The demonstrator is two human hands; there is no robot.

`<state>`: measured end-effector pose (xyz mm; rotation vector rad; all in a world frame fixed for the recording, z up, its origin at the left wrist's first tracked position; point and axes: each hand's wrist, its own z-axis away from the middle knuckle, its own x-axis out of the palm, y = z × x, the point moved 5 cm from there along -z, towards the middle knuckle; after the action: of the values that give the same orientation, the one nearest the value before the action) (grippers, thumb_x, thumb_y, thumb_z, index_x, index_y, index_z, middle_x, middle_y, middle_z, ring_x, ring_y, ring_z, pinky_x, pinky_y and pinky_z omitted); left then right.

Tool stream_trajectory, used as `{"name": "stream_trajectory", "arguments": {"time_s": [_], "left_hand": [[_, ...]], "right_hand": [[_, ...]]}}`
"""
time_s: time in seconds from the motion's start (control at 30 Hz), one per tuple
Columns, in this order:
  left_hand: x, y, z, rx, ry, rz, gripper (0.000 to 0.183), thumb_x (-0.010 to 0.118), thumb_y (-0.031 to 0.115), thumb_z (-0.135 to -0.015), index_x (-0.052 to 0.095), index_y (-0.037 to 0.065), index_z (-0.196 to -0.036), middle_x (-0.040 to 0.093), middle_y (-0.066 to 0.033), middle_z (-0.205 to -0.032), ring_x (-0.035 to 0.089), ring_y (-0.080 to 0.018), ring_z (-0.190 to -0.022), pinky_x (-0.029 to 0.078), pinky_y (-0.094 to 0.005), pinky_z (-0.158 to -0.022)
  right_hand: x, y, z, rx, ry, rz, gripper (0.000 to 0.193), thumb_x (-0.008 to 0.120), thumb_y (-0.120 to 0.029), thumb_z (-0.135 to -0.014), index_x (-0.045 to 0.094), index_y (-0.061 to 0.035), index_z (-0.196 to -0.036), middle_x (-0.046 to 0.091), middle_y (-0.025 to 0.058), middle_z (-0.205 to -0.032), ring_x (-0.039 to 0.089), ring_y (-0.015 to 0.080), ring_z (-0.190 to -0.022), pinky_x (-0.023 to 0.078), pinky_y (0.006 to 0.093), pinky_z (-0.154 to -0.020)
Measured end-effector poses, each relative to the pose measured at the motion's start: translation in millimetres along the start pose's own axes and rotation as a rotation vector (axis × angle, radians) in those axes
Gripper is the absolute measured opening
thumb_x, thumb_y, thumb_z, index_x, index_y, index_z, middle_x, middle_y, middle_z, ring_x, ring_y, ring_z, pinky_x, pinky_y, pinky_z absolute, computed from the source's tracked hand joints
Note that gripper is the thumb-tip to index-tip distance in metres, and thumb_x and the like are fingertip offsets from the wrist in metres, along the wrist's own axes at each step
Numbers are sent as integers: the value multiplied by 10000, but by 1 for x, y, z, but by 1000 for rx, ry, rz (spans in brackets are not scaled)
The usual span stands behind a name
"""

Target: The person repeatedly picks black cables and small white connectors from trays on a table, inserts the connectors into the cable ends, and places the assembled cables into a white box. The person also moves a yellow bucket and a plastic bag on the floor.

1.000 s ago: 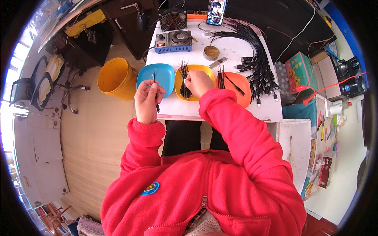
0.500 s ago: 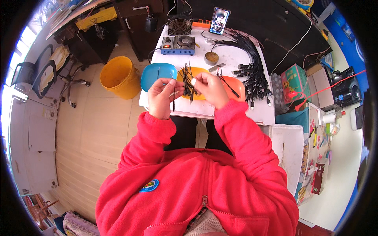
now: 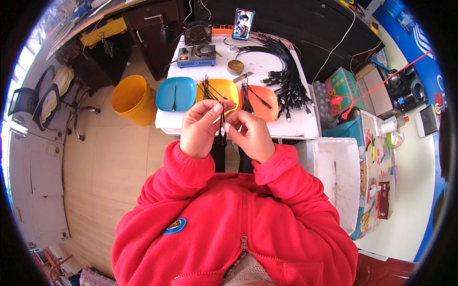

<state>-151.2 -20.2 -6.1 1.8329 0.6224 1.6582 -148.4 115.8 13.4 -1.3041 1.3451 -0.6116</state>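
My left hand [image 3: 202, 125] pinches a short black cable [image 3: 221, 125] between thumb and fingers in front of the table's near edge. My right hand [image 3: 253, 137] meets it from the other side, fingertips closed on a black cable strand too. Dark plug ends hang below the fingers; how many is hard to tell. Beyond them lie three plates: a blue plate [image 3: 164, 101] bearing one short black cable [image 3: 174, 97], a yellow plate [image 3: 232, 86] with a bunch of short cables [image 3: 205, 90], and an orange plate [image 3: 267, 112] with another bunch [image 3: 245, 97].
Long black cables [image 3: 281, 66] with plugs spread over the table's right side. Farther back are a blue heating device [image 3: 196, 57], a round tin [image 3: 235, 66], a small fan [image 3: 198, 34] and a propped phone [image 3: 244, 24]. A yellow bucket [image 3: 133, 102] stands left; a white foam box [image 3: 336, 181] right.
My right hand has left the yellow plate and come back beside my left hand, now with cable between them. The whole view has shifted, with the table lying slightly farther left.
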Motion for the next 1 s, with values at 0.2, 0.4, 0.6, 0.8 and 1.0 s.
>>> {"name": "stream_trajectory", "arguments": {"time_s": [0.2,0.4,0.6,0.8,1.0], "left_hand": [[11,-4,9,42,5,-64,70,564,57,-944,613,21,-979,648,-84,-998,613,-178,-941,517,-318,-790],[21,-3,15,-19,-109,-23,69,565,20,-936,598,-10,-988,625,-67,-884,584,-135,-742,459,-252,-610],[23,-3,21,-38,-122,-21,68,560,17,-937,599,-13,-984,614,-60,-867,562,-132,-712,441,-253,-599],[25,-2,24,-54,-154,6,85,544,35,-951,603,-14,-985,622,-63,-876,561,-132,-702,444,-257,-606],[26,-1,28,-71,-128,-87,98,531,40,-960,606,-12,-996,621,-59,-816,521,-107,-644,423,-226,-582]], "right_hand": [[-23,-11,2,-65,50,-226,118,645,-73,-885,610,-5,-976,653,8,-842,590,43,-718,441,190,-563],[-28,-20,-1,-49,19,-326,140,628,-58,-914,597,17,-1028,629,3,-884,581,45,-793,458,189,-685],[-26,-31,0,-60,-6,-356,118,627,-41,-903,607,24,-999,643,27,-878,601,64,-741,474,197,-632],[-25,-36,3,-51,-48,-573,124,615,-50,-918,593,50,-989,642,80,-869,639,133,-688,552,265,-635],[-24,-26,2,-64,-37,-523,109,625,-45,-911,601,28,-989,645,48,-880,623,101,-733,505,222,-688]]}}
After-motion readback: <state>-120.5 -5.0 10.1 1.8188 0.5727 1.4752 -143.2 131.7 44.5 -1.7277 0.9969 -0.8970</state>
